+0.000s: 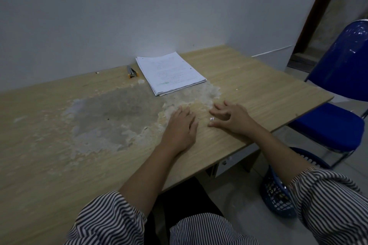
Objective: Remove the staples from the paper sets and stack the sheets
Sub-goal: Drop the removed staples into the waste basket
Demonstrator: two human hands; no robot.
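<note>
On the wood-grain laminate table [249, 77] there's a big worn patch [111, 113], grey and flaky where the veneer's peeled; plenty of open surface off to the left, right edge close to a blue plastic chair [338, 89]; paper stack [171, 72] lies flat near the wall, slightly fanned; staple remover [131, 72], I think, just beside it; left hand [180, 127] palm-down, fingers together, holding nothing; right hand [232, 116] fingers spread and bent, tips touching the table; tiny white scrap [211, 118] between them.
</note>
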